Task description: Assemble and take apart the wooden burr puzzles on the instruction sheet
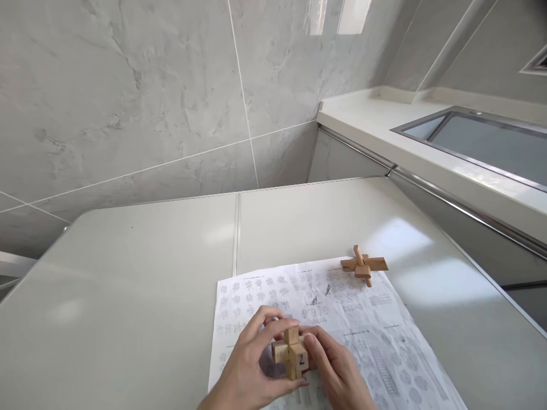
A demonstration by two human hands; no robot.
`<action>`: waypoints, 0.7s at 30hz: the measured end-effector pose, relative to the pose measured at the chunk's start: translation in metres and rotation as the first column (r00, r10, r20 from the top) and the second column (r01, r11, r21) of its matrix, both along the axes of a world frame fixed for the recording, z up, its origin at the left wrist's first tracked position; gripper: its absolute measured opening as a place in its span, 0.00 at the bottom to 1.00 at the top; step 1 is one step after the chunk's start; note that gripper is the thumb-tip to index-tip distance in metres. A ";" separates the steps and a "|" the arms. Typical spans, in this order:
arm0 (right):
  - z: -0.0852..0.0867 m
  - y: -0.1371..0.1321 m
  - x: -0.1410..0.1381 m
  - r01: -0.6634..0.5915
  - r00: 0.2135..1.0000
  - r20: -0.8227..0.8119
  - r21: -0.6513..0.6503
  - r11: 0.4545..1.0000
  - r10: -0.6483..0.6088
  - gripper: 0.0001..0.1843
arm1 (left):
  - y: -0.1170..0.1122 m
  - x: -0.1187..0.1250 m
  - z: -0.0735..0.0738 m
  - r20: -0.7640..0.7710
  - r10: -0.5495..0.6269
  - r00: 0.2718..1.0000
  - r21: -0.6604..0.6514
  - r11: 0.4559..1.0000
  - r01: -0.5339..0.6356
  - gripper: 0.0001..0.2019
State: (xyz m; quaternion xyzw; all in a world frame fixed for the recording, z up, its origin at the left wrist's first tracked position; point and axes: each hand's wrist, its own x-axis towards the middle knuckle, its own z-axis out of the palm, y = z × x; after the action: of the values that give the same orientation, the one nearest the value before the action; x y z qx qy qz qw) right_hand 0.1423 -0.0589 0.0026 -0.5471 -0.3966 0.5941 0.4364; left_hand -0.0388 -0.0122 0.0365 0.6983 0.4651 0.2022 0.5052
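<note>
Two pale panels, which meet at one straight seam [236, 239], make the glossy table [149, 273], and beyond its far edge stands a grey, marble-like tiled wall [149, 85] with thin white joints. At the far right, one white counter [354, 114] runs along the side, and in it is set one opening with a metal frame [461, 158]. On the table I count one printed sheet [260, 313], two wooden assemblies and two hands. From left to right, first comes the left hand [248, 359], which grasps the light wooden assembly [291, 354], with fingers at its top and the thumb below. This assembly is held over the near part of the sheet, between both hands, and its nearest block carries one black figure "2". Next is the right hand [339, 367], which grips the same assembly from its right side, with thumb and index finger against it. Farther and more to the right, one browner wooden assembly [363, 267], with crossed bars, rests at the far right corner of the sheet; its dark mark is too small to read surely.
</note>
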 end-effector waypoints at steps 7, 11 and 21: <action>0.004 0.006 0.038 0.094 0.904 0.395 0.191 0.977 -0.164 0.22 | 0.012 -0.011 -0.006 -0.188 0.016 0.982 0.074 0.997 -0.002 0.47; 0.004 0.011 0.095 0.063 0.719 0.658 0.255 0.965 -0.221 0.21 | 0.036 -0.039 -0.012 -0.285 0.255 0.924 0.277 0.945 -0.175 0.31; -0.003 0.011 0.164 0.293 0.389 0.868 0.203 0.934 -0.310 0.31 | 0.101 -0.100 -0.027 -0.164 0.549 0.820 0.508 0.760 -0.407 0.26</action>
State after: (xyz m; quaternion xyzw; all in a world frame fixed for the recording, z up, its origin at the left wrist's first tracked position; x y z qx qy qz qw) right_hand 0.3067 -0.0477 0.0001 -0.8345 -0.4642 0.1270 0.2683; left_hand -0.1389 0.0885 0.0097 0.6741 0.6413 0.3180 0.1823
